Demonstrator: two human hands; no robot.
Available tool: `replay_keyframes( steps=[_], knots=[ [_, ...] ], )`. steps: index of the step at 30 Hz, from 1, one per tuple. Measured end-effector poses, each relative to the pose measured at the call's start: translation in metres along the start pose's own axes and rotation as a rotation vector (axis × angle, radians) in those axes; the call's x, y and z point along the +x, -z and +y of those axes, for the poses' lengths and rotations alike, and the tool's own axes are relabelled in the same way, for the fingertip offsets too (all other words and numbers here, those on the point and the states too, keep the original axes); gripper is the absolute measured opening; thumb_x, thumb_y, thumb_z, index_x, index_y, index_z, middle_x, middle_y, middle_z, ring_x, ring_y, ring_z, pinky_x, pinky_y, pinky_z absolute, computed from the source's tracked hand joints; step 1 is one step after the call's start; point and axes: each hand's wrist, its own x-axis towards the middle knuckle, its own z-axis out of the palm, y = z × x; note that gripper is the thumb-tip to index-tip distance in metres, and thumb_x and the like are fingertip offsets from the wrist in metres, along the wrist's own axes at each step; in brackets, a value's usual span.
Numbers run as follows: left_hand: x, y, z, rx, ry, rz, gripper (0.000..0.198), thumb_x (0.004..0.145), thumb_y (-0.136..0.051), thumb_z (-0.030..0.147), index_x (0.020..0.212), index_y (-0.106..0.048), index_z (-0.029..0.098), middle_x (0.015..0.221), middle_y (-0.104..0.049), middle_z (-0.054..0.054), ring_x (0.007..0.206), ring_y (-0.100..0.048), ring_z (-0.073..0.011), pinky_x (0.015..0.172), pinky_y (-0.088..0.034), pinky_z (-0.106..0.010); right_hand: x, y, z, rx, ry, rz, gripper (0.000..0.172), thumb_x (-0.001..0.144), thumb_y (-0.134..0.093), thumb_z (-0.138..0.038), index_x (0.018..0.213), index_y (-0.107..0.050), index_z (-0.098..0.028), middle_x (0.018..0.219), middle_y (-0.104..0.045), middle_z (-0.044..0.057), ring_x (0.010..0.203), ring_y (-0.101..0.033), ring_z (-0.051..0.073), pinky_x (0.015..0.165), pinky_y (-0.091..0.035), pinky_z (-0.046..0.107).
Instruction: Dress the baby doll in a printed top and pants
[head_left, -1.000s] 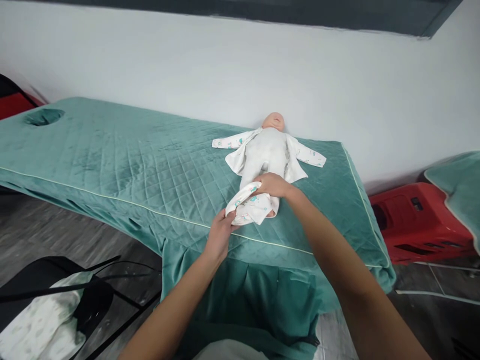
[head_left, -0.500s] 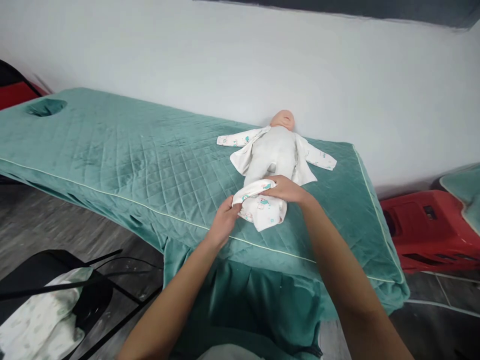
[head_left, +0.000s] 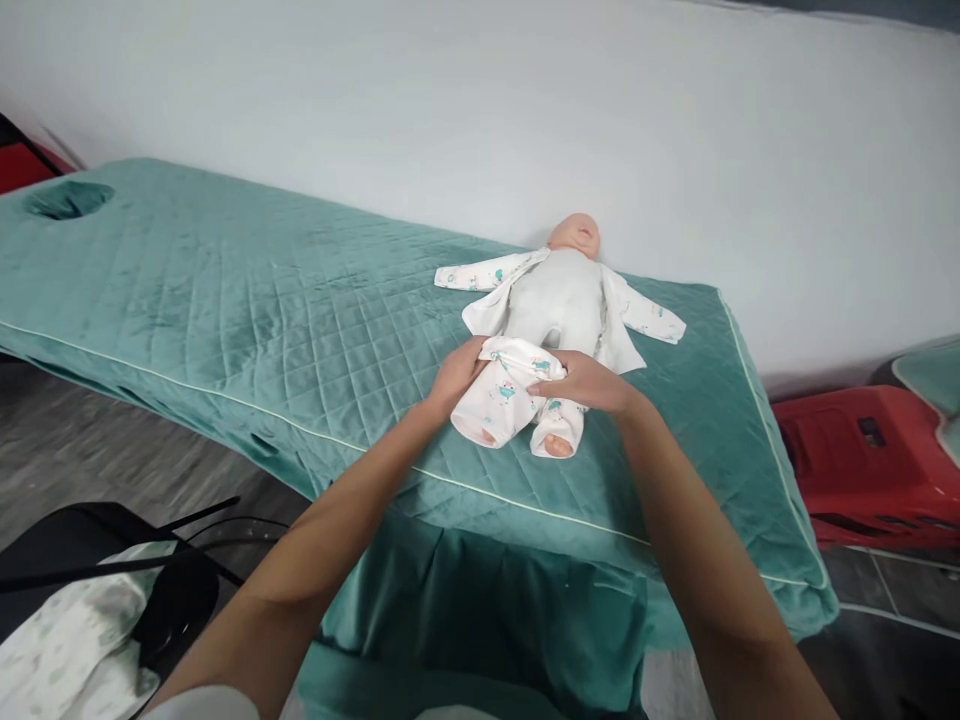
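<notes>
A baby doll (head_left: pixel 556 290) lies on its back on the green quilted bed, its head towards the wall. An open white printed jacket (head_left: pixel 651 308) has its sleeves spread out to both sides. White printed trousers (head_left: pixel 504 395) are around the doll's lower legs, and both feet show at the cuffs. My left hand (head_left: pixel 457 375) grips the waistband at its left side. On the right side of the same waistband, my right hand (head_left: pixel 589 382) pinches the cloth, thumb over the print.
The green bed (head_left: pixel 247 290) with a face hole stretches left along the white wall. A black chair (head_left: pixel 176 610) holding a patterned cloth (head_left: pixel 82 640) stands at lower left. Red plastic chair (head_left: pixel 862 455) at right.
Both hands have moved up the doll's legs with the trousers. The bunched trouser legs have spread open, and the feet now show at the cuffs. The view has shifted slightly.
</notes>
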Motion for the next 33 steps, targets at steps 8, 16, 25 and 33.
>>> replay_keyframes(
  steps=[8,16,25,33],
  knots=[
    [0.015,-0.009,0.003,0.366,-0.046,0.010,0.024,0.098,-0.049,0.025,0.119,-0.060,0.018,0.117,-0.065,-0.013,0.112,-0.061,-0.0273,0.090,-0.045,-0.033,0.014,0.000,0.006,-0.168,0.005,0.250,0.029,0.082,-0.064,-0.029,0.107,-0.067,-0.017,0.107,-0.072,0.004,0.098,-0.064,0.024,0.087,-0.048,0.035],
    [0.007,-0.005,0.001,0.235,-0.085,0.007,0.029,0.097,-0.043,0.020,0.120,-0.060,0.019,0.116,-0.065,-0.012,0.110,-0.059,-0.0261,0.092,-0.045,-0.035,-0.001,-0.001,0.008,0.008,0.069,0.328,0.031,0.080,-0.074,-0.046,0.096,-0.063,-0.022,0.092,-0.065,0.001,0.088,-0.060,0.020,0.077,-0.047,0.032],
    [0.009,0.000,-0.003,-0.102,-0.054,0.106,0.031,0.081,-0.050,0.013,0.105,-0.068,0.020,0.102,-0.069,-0.005,0.093,-0.060,-0.0201,0.087,-0.044,-0.031,-0.022,0.009,0.049,0.208,0.112,0.708,0.031,0.076,-0.078,-0.049,0.078,-0.063,-0.022,0.075,-0.059,-0.001,0.070,-0.053,0.015,0.065,-0.044,0.029],
    [0.010,0.013,-0.002,-0.595,-0.015,0.107,0.016,0.078,-0.063,0.027,0.083,-0.077,0.020,0.100,-0.072,-0.008,0.100,-0.063,-0.0237,0.096,-0.045,-0.036,-0.035,0.010,0.052,0.161,0.196,0.443,0.031,0.076,-0.082,-0.048,0.088,-0.067,-0.024,0.090,-0.062,0.003,0.085,-0.057,0.020,0.075,-0.047,0.033]
  ],
)
